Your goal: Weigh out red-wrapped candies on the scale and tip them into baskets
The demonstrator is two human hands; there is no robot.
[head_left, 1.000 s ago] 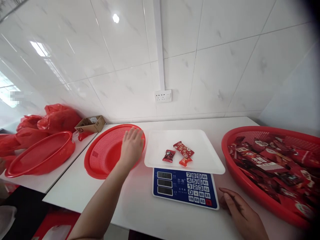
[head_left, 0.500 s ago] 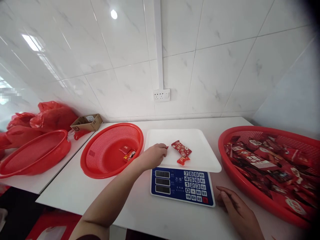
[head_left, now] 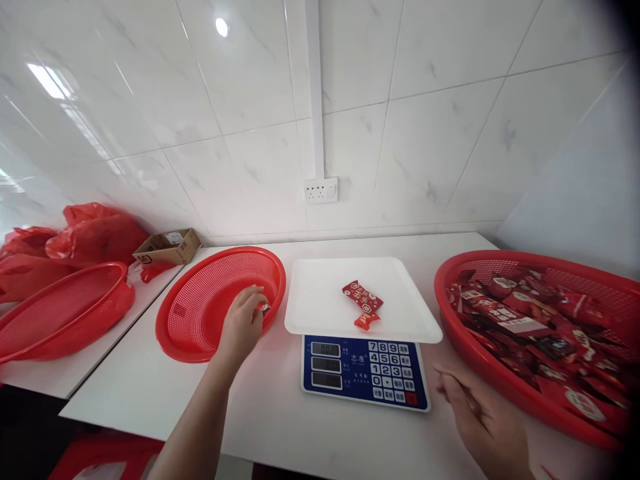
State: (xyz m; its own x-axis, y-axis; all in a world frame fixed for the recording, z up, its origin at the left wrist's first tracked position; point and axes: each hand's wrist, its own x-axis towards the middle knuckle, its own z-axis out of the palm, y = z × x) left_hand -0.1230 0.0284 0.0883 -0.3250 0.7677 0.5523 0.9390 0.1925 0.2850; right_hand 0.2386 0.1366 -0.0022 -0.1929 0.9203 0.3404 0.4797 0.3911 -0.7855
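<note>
In the head view, left of the scale (head_left: 350, 377), the left hand (head_left: 245, 317) is over a red basket (head_left: 193, 320), fingers bent, partly hiding a small packet (head_left: 265, 309); whether they grip it I cannot tell. Just right of the scale, the right hand (head_left: 475, 413) is blurred and curled; whether it is clamped on anything, I cannot tell. On the scale's white tray (head_left: 313, 293) lie a large packet (head_left: 361, 296) and a smaller packet (head_left: 367, 322). The display digits are unreadable. Right of the scale, a filled basket (head_left: 466, 345) fades into the frame's dark edge.
</note>
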